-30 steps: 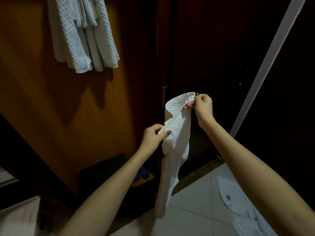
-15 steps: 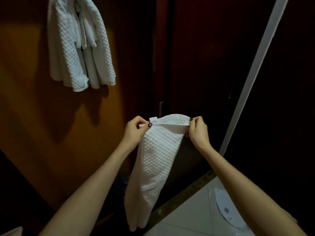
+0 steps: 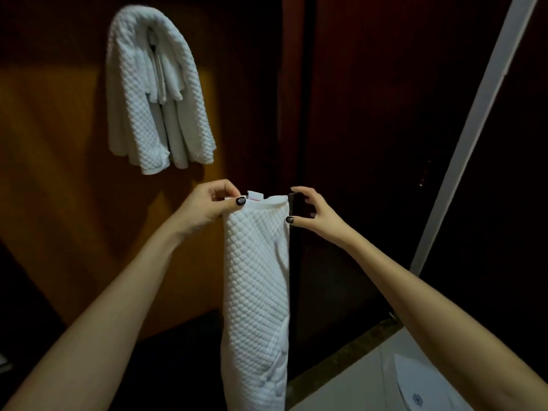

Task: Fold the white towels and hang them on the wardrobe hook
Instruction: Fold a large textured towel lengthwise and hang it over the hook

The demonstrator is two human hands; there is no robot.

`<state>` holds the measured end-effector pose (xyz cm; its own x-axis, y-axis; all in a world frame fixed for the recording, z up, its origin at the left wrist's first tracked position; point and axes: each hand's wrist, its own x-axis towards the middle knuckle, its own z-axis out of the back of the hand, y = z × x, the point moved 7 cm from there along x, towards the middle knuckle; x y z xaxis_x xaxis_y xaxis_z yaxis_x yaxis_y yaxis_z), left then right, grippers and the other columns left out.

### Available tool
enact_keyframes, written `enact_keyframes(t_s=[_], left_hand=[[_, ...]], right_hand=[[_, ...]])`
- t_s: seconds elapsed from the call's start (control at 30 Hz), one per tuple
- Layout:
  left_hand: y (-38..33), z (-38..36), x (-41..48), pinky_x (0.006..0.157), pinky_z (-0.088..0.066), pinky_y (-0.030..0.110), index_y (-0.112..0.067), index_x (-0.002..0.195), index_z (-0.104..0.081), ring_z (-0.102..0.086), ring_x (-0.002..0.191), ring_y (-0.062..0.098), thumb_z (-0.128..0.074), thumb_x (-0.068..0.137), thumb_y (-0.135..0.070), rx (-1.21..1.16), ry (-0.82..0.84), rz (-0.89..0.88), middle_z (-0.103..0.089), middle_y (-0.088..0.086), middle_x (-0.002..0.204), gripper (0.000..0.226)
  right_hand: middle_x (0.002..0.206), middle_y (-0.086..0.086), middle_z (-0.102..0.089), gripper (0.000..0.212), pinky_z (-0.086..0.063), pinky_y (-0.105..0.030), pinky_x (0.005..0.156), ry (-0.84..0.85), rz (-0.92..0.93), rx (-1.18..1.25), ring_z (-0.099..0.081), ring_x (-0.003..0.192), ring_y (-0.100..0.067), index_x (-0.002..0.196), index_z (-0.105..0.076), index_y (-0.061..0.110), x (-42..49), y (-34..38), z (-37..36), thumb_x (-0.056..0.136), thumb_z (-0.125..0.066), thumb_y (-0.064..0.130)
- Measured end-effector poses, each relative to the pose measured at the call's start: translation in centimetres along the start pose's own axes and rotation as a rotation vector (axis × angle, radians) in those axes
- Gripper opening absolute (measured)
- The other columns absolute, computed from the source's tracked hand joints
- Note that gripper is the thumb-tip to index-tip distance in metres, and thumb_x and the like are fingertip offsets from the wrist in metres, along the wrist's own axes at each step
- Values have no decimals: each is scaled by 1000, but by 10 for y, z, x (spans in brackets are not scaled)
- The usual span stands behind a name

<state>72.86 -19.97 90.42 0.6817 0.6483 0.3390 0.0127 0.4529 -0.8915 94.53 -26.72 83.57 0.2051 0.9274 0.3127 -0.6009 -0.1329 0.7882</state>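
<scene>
Facing the wardrobe (image 3: 74, 203), amber-lit at left and nearly black at right. Seeing the hung towels (image 3: 157, 93) draped in a thick bundle far and high at left, hiding the hook altogether. Holding the towel (image 3: 256, 277) in the middle, nearer than the wardrobe, already narrowed into a long strip and hanging straight down past the bottom of view. Pinching its top left corner with the left hand (image 3: 207, 207), thumb and fingertips closed on the hem and carrying the whole weight. Hovering the right hand (image 3: 312, 216) just beside the top right corner, thumb and forefinger apart in a loose C, clamping nothing. Judging the step as squaring the top edge before the next fold: probably paying off to be re-pinching that right corner level with the left, pulling the hem taut, checking both long edges for alignment, then halving the strip without letting the layers slide. Tucking the label (image 3: 255, 197) inward, likely, for a clean face. Risking, with one-handed support, a twist or an opening of the fold.
</scene>
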Motion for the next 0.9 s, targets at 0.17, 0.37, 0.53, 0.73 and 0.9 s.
enact_keyframes(t_s=[0.17,0.37,0.53,0.73,0.9], left_hand=[[-10,27,-11,43,-36,8,-6,78,-56,-48,44,-3,-67,75,-16,-30,3,14,-58,-12,53,15],[-13,60,-33,42,-32,8,-9,76,-58,-43,43,-1,-78,72,-21,-40,14,73,-55,-9,54,24],[-12,97,-53,63,-46,14,-13,76,-62,-59,68,4,-78,71,-19,-15,-122,82,-64,-3,71,18],[4,140,-83,57,-39,10,-8,76,-59,-52,55,-7,-66,85,-5,211,-342,140,-57,-1,70,12],[15,167,-96,64,-40,19,-3,81,-62,-52,69,4,-70,83,-13,419,-419,188,-60,-3,76,13]], right_hand=[[127,17,-43,46,-42,-33,102,195,-31,134,-40,131,-18,126,-52,26,22,19,-31,86,-69,11],[138,6,-43,58,-30,-33,106,306,45,49,-29,132,-11,123,-53,29,53,45,-63,79,-56,-9],[106,-1,-59,15,-43,-31,90,368,111,-118,-54,102,-16,97,-64,15,66,62,-101,83,-70,14],[92,3,-74,19,-54,-31,84,453,1,-33,-69,88,-12,93,-74,17,58,46,-124,79,-78,28],[79,-1,-69,19,-50,-30,69,325,48,64,-64,73,-13,77,-69,9,58,63,-118,81,-77,26]])
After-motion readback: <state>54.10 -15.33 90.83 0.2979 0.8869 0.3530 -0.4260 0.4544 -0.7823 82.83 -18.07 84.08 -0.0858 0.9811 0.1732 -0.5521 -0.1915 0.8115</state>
